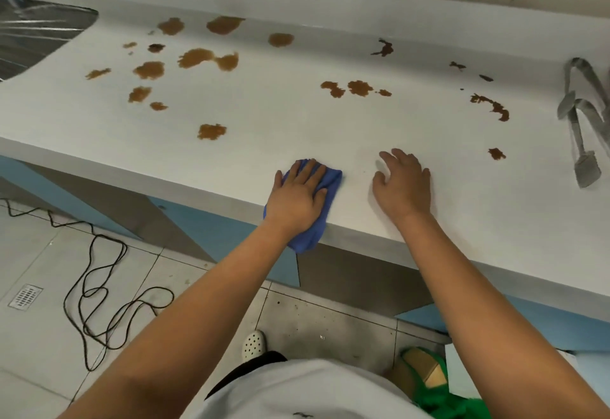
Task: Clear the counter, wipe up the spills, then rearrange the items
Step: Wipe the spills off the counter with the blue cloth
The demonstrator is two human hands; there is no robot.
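Evidently the task stands at the start of its wiping stage. The white tabletop [280,115] carries almost nothing but spills, so clearing looks largely done, though metal tongs [582,121] lie at its right edge. Wiping has barely touched the stains, by the look of it, and rearranging has not begun.

The left hand [297,199] lies flat, fingers spread, pressing a blue cloth [325,184] onto the tabletop at its near edge; part of the cloth droops over that edge. The cloth looks soft, crumpled and absorbent. The right hand [402,184] rests just beside it, nearer the right edge, fingers relaxed and loosely spread, holding nothing.

The strip of tabletop round both hands shows no stain. Beyond it, amber-brown spills [194,57] with grainy, ragged outlines cluster toward the far left corner, near a sink [36,39] covered in clear, wrinkled plastic film. A second group [359,88] sits near the middle, and darker, thinner smears [491,108] run toward the right edge, one blot [496,153] lying close to the tongs.

The tabletop appears smooth, matte and hard, likely to wipe clean easily. The tongs are brushed steel with flat, scalloped tips.
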